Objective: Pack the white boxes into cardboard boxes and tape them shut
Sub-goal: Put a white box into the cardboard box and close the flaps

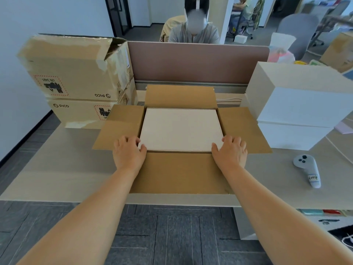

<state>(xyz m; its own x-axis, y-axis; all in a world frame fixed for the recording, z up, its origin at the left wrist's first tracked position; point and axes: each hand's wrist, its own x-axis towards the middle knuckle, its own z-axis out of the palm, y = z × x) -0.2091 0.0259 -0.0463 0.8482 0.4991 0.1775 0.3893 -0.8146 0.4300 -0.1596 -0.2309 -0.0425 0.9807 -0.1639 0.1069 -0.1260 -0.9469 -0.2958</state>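
Note:
An open cardboard box [179, 173] lies on the desk in front of me, all its flaps spread outward. A white box [181, 129] sits inside it, its flat top showing. My left hand [129, 153] rests at the white box's near left corner, fingers curled over the left edge. My right hand [231, 153] rests at the near right corner, thumb on the white top and fingers over the right edge. Two more white boxes [298, 104] stand stacked to the right.
Two taped PICO cardboard boxes [76, 77] are stacked at the left. A white hand controller [307, 169] lies at the right on the desk [66, 169]. A brown partition [191, 60] runs behind, with a seated person beyond it.

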